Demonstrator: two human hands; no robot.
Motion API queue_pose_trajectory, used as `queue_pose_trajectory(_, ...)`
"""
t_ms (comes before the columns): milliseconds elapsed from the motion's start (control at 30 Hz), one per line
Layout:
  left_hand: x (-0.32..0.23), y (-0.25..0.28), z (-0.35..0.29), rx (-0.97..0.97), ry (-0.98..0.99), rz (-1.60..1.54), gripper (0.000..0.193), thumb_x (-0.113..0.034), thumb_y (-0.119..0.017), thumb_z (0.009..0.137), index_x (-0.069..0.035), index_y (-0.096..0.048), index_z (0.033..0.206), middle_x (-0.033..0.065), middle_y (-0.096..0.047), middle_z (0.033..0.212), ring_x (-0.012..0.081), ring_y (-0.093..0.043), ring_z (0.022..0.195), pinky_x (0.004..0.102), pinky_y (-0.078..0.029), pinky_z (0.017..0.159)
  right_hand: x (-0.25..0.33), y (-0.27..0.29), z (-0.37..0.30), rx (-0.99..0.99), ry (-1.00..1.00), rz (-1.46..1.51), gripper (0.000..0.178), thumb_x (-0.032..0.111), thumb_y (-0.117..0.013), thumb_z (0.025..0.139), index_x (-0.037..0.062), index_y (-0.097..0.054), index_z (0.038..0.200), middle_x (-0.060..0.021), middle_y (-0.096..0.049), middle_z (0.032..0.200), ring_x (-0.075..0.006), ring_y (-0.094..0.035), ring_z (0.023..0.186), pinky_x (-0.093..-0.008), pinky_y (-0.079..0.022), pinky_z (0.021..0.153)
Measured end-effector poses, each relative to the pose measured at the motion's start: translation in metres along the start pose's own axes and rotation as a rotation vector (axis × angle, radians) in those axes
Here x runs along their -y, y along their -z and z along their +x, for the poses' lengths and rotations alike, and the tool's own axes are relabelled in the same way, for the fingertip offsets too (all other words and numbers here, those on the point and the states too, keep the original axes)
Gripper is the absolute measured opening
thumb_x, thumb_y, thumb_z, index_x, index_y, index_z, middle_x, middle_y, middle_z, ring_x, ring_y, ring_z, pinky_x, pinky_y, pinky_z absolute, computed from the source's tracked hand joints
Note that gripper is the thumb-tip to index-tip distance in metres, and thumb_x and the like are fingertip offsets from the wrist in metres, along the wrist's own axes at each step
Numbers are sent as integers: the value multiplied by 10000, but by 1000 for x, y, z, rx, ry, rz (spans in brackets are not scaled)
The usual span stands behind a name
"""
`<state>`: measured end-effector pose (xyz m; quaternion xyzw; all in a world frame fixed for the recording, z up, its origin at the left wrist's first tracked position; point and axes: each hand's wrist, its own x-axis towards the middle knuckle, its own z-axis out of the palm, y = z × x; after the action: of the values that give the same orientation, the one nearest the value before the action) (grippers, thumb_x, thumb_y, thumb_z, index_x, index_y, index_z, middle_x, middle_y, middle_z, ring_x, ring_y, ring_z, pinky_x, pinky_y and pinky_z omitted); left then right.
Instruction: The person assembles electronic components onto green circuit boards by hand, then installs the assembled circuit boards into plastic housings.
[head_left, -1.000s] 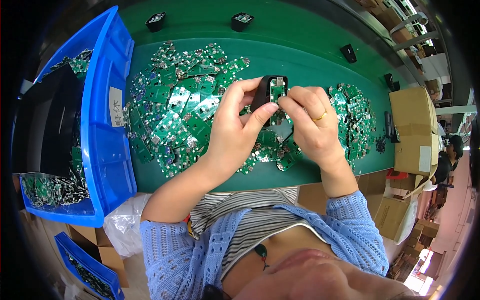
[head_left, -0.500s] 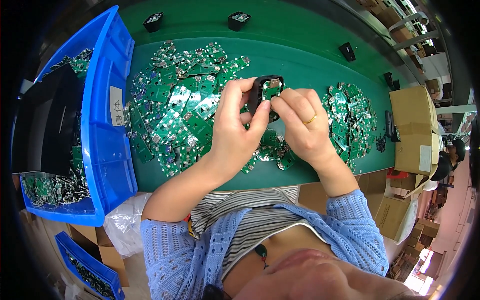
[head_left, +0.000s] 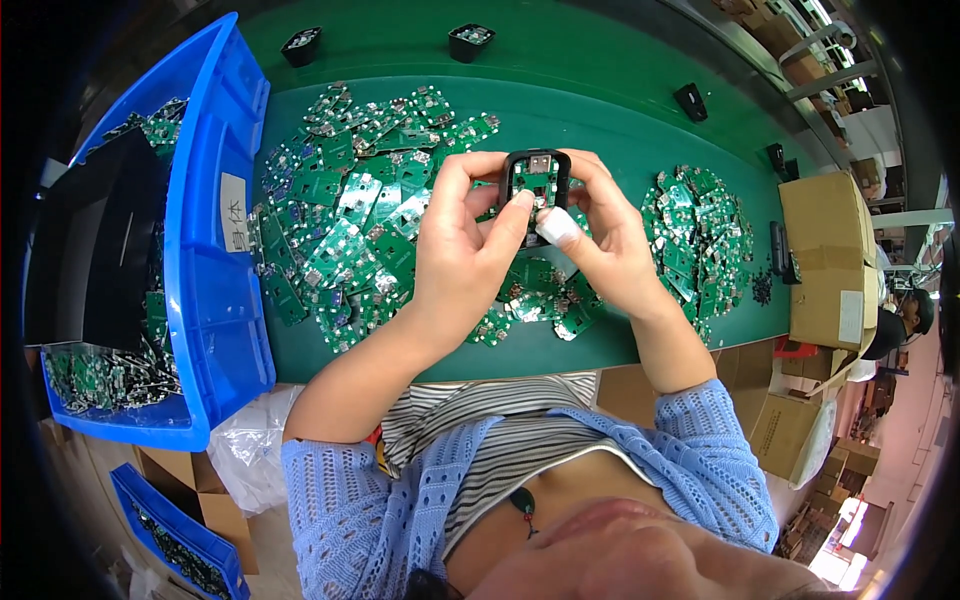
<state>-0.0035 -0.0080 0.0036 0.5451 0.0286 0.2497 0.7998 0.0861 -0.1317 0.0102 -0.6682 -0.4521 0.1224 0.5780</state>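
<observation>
We are holding the black housing (head_left: 537, 180) above the green table (head_left: 620, 120), between both board piles. Our left hand (head_left: 470, 245) is clamping its left edge while the right hand (head_left: 605, 235) is gripping the right edge, both thumbs pressing the small green circuit board (head_left: 533, 183) inside, apparently seating it squarely.

Green worktable (head_left: 620, 110) with bins, boards and boxes

A large blue bin (head_left: 215, 300) at the left holds circuit boards and a black tray (head_left: 90, 240). Heaps of green boards (head_left: 350, 220) (head_left: 700, 235) cover the mat; small black housings (head_left: 470, 40) stand along the far edge, and cardboard boxes (head_left: 825, 260) sit at the right.
</observation>
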Motion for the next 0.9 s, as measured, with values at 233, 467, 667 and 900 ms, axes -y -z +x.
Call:
queue_pose_trajectory(233,1,-2,-4,-18,-35,58,295,20,-523,835,3,-400,1103,72,-472,1026,139,-523,951,252,-437,803,-2,-2,4,8,100,-64,412,30,-578,733,23,-478,1132,-88,-490,1091,-187,-455,994,-291,-389,809)
queue_pose_trajectory(467,6,4,7,30,-9,84,372,-35,-559,835,2,-373,1154,113,-469,1094,182,-492,1039,314,-465,842,-18,1,12,-62,-7,-12,389,68,-604,753,17,-483,1119,-66,-531,1015,-162,-491,929,-297,-404,809)
queue_pose_trajectory(667,6,5,0,29,-145,436,528,-120,-617,805,-7,-357,1251,149,-395,1225,241,-412,1146,378,-381,933,-94,78,99,-361,-378,-235,485,179,-653,734,-48,-459,1117,-101,-602,895,-131,-559,767,-263,-444,693)
queue_pose_trajectory(900,-4,9,1,105,-158,396,419,-47,-549,819,5,-401,1207,150,-415,1226,237,-437,1140,359,-399,925,-157,146,139,-221,-412,-621,450,348,-652,752,43,-557,1069,-123,-620,864,-187,-598,769,-317,-465,684)
